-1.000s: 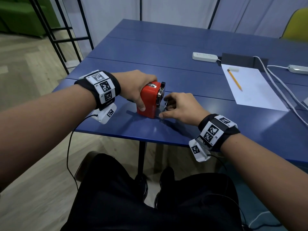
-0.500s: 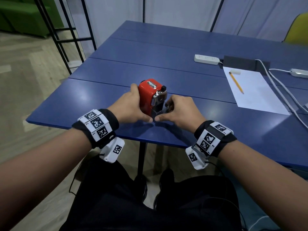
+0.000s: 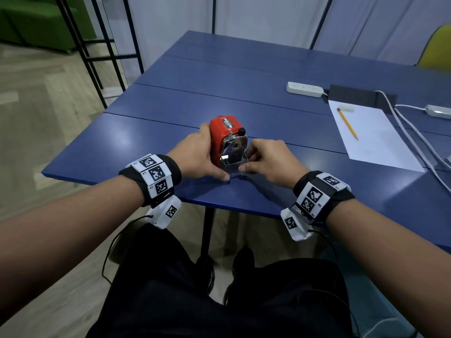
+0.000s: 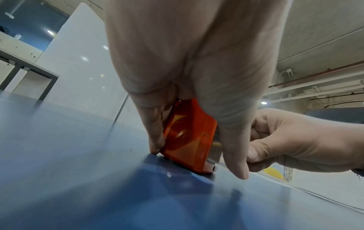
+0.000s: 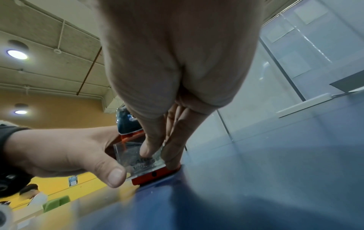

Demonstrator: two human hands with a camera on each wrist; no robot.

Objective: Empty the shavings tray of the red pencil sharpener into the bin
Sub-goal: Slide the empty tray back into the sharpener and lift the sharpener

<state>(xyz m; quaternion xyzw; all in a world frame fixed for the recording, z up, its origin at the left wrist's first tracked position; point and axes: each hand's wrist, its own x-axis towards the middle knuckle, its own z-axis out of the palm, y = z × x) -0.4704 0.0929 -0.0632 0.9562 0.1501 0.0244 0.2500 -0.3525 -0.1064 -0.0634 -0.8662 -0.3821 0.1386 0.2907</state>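
Note:
The red pencil sharpener (image 3: 219, 134) stands near the front edge of the blue table (image 3: 151, 147), its metal front face turned toward me. My left hand (image 3: 205, 154) grips its left side, thumb low at the front and fingers behind; in the left wrist view the sharpener (image 4: 189, 137) sits between thumb and fingers (image 4: 155, 137). The clear shavings tray (image 3: 231, 164) shows at the bottom front. My right hand (image 3: 246, 158) pinches the tray (image 5: 138, 157) between thumb and fingers (image 5: 173, 149). No bin is in view.
A white sheet of paper (image 3: 373, 140) with a yellow pencil (image 3: 347, 125) lies at the right. Two white power strips (image 3: 305, 89) and cables (image 3: 415, 135) lie behind it. A black metal rack (image 3: 97, 52) stands left of the table, a yellow chair (image 3: 439, 47) at far right.
The sharpener has been turned so its front faces me. My left hand slid from its top to its left side. My right hand now pinches the clear tray at the bottom.

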